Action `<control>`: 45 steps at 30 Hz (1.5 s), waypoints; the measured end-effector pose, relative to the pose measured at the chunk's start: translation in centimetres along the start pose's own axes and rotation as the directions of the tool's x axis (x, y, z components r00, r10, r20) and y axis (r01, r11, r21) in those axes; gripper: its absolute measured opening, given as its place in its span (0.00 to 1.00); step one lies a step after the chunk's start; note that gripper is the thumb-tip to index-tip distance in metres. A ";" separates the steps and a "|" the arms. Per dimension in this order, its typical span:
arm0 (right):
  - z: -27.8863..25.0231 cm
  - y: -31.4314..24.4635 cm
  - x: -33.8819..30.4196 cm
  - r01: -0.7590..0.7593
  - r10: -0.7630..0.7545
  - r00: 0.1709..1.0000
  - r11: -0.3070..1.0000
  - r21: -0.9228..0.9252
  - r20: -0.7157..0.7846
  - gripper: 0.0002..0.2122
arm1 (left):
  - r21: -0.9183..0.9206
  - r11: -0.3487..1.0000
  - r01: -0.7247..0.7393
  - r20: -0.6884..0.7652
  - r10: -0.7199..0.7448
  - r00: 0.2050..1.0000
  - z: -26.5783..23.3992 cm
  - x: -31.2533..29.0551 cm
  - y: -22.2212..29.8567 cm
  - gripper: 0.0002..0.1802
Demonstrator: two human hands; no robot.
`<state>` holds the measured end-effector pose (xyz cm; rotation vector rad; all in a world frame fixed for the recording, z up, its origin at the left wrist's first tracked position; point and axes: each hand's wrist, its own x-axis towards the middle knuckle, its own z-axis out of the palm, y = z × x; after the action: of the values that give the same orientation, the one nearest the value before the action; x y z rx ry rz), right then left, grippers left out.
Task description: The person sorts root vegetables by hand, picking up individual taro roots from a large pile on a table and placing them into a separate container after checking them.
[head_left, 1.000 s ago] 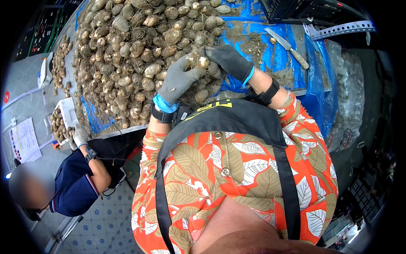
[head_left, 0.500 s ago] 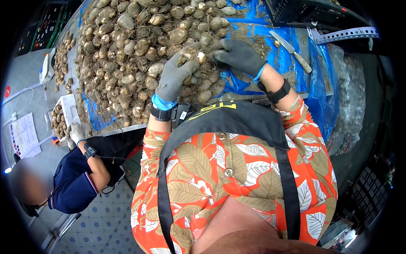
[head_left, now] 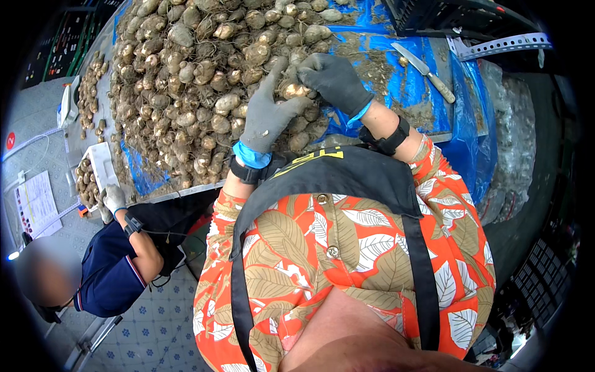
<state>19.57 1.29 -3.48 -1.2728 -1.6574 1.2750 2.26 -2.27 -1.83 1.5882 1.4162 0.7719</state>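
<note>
Between my gloved hands is a small, roundish brown taro (head_left: pixel 294 91) with a pale, bare patch facing up. My left hand (head_left: pixel 268 118), in a grey glove over a blue one, holds it from the left, with thumb and forefinger spread around its sides. From the right, the curled fingers of my right hand (head_left: pixel 334 82), in a dark grey glove, press on the same taro; their tips are partly hidden. Just beyond and left of my hands lies a large heap of soil-covered, hairy taros (head_left: pixel 198 74).
A knife (head_left: pixel 425 72) with a pale handle lies on the blue plastic sheet (head_left: pixel 416 102) to the right. Dark crates (head_left: pixel 458 18) stand at the far right. On the left, a co-worker's gloved hand (head_left: pixel 113 198) touches a white container (head_left: pixel 101 162) beside smaller taros (head_left: pixel 93 87).
My right hand has come left and nearer, from beside the taro onto it. The left hand has shifted slightly right, its fingers spreading more around the taro.
</note>
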 end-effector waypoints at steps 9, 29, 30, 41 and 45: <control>0.4 1.6 -0.6 0.282 -0.348 0.919 0.910 -0.305 -0.188 0.12 | -0.241 0.966 0.089 0.181 -0.046 0.982 -0.1 0.1 -0.5 0.41; -3.0 3.2 -1.0 -0.179 0.173 0.984 0.958 -0.225 -0.045 0.12 | -0.578 0.808 0.113 0.207 0.011 0.978 -0.7 -0.6 0.7 0.32; -3.8 3.7 -1.0 -0.164 0.177 0.984 0.867 -0.470 -0.018 0.13 | -0.563 0.820 0.103 0.207 0.019 0.978 -0.7 -0.5 0.9 0.32; -2.4 -0.5 -2.1 0.340 -0.353 0.936 0.890 -0.304 0.015 0.19 | -0.422 0.883 0.207 0.306 -0.076 0.949 -0.1 0.5 -1.1 0.29; -2.2 -0.4 -2.0 0.229 -0.237 0.970 0.965 -0.127 -0.048 0.12 | -0.353 0.935 0.018 0.202 0.057 0.978 0.1 0.5 -0.7 0.31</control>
<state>22.06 0.03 -2.32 -1.1353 -1.8016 0.9973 2.09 -1.75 -2.52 1.3592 1.0432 0.7957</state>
